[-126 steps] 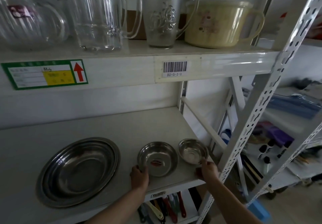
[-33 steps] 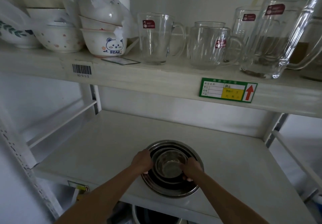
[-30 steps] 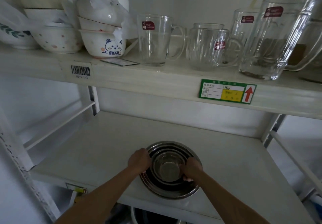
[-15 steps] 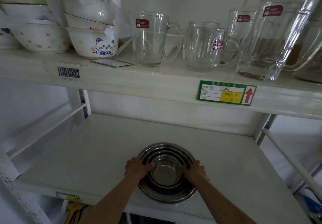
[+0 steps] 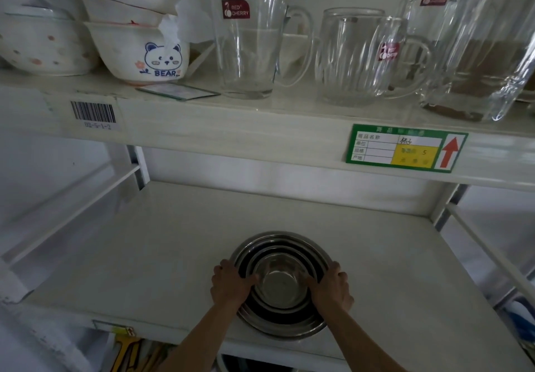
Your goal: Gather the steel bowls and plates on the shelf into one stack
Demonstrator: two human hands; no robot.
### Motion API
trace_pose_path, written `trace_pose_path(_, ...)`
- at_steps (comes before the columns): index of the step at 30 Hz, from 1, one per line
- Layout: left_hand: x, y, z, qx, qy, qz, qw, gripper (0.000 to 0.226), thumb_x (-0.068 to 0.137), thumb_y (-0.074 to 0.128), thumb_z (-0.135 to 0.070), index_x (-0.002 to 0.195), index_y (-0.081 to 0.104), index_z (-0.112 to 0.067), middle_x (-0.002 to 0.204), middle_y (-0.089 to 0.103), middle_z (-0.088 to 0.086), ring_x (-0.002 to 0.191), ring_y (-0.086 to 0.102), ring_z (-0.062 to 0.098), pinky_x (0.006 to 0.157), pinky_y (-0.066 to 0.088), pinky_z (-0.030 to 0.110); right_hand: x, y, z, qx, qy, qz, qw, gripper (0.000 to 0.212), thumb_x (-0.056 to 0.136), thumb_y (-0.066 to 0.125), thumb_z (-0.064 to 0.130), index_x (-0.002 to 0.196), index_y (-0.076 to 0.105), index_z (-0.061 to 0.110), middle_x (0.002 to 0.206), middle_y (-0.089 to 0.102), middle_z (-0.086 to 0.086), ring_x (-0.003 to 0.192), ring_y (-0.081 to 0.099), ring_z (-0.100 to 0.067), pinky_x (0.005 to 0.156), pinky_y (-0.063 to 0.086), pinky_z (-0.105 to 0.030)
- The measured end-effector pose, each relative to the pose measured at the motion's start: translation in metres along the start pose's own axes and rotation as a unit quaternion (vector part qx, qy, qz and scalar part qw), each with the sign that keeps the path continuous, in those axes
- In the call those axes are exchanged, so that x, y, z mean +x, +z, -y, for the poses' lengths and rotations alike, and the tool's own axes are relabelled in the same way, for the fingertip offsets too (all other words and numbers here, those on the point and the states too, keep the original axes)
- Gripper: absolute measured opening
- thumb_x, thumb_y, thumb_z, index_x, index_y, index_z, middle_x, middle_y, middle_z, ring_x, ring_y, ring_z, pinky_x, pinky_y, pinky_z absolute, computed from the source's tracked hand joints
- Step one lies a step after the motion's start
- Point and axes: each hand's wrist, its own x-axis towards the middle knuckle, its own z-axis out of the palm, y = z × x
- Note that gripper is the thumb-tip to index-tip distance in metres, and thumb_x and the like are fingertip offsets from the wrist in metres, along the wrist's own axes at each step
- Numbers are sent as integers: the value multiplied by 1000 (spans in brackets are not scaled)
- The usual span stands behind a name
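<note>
The white metal shelf point(image 5: 144, 256) is the largest item in view; its lower deck carries the work, and its upper deck point(image 5: 260, 122) carries stored goods. On the upper deck, from the left: stacked white ceramic bowls, the lowest printed with a bear point(image 5: 144, 56); a clear glass mug point(image 5: 246, 44) with a red sticker; a ribbed glass mug point(image 5: 356, 56); and a tall glass pitcher point(image 5: 477, 53) at the right edge. A barcode label point(image 5: 93, 112) and a green shelf tag point(image 5: 405, 147) with a red arrow are fixed to the front lip of the upper deck.

The steel stack point(image 5: 280, 316) sits on the lower deck near the front edge, centred in the view. It consists of wide steel plates at the bottom with smaller steel bowls nested inside; the innermost small bowl point(image 5: 282, 283) sits upright at the centre. The exact number of nested pieces cannot be read from the reflections.

The left hand point(image 5: 230, 285) is curled over the left rim of the stack, thumb inside and fingers outside, gripping it. The right hand point(image 5: 331, 286) is curled over the right rim in a mirrored grip. Both forearms enter from the bottom of the view.
</note>
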Motion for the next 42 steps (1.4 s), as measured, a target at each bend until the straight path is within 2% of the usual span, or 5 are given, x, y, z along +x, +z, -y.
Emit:
trace_pose_path(14, 1, 6, 1, 23, -10, -13, 1000, 107, 74, 64, -60, 150, 11, -5, 155, 23, 12, 139, 33, 29, 108, 37, 46, -1, 6, 0, -35, 6, -35, 999, 85, 78, 61, 64, 140, 29, 15, 139, 46, -9, 125, 49, -28, 96, 42, -43)
trace_pose_path(26, -8, 0, -1, 56, 11, -15, 998, 109, 76, 59, -65, 152, 6, -7, 158, 15, 14, 143, 26, 31, 111, 32, 47, -4, -9, 4, -18, 11, 18, 1000, 94, 79, 58, 65, 149, 18, 16, 147, 37, -10, 133, 41, -30, 101, 38, -48)
trace_pose_path(31, -5, -8, -5, -55, -7, -4, 998, 118, 67, 69, -65, 152, 10, -7, 156, 19, 18, 143, 25, 34, 114, 29, 48, 1, -19, -2, 45, 13, 79, 996, 103, 73, 50, 79, 150, 18, 18, 148, 36, -12, 135, 39, -33, 106, 34, -54)
trace_pose_path(38, -22, -32, -45, -107, 120, -107, 981, 61, 83, 65, -27, 135, 43, -3, 135, 48, 19, 124, 50, 33, 103, 40, 39, -11, -47, 4, 17, -84, -4, 996, 78, 84, 49, 66, 147, 32, 22, 146, 42, -6, 133, 43, -26, 104, 34, -46)
trace_pose_path(42, -69, -48, -74, -129, 263, -63, 954, 33, 84, 62, -23, 116, 56, -17, 109, 66, 3, 100, 65, 20, 91, 50, 37, -28, -72, 15, 94, -176, -29, 980, 49, 89, 52, 54, 130, 50, 27, 129, 55, 2, 118, 55, -19, 102, 40, -40)
